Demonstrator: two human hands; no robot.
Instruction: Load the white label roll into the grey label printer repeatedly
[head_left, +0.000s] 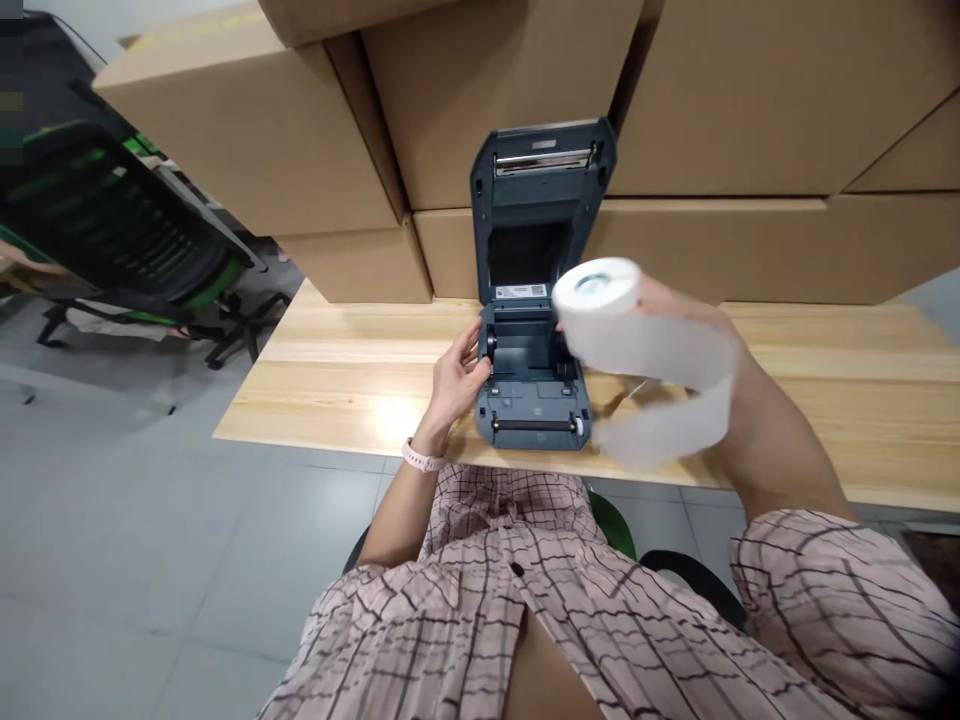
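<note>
A dark grey label printer (534, 400) stands on the wooden table with its lid (544, 215) raised and its inside showing. My left hand (456, 382) rests against the printer's left side, thumb on the rim and fingers behind it. Above the right side of the printer, my right hand (667, 300) holds a white paper roll (598, 290), its fingers mostly hidden behind the roll. A loose strip of paper (675, 400) curls from the roll to the right and down, blurred by motion.
Cardboard boxes (510, 110) are stacked along the back of the wooden table (315, 380). On the left, beyond the table, stands a black and green office chair (127, 220). A thin cable (634, 390) lies right of the printer.
</note>
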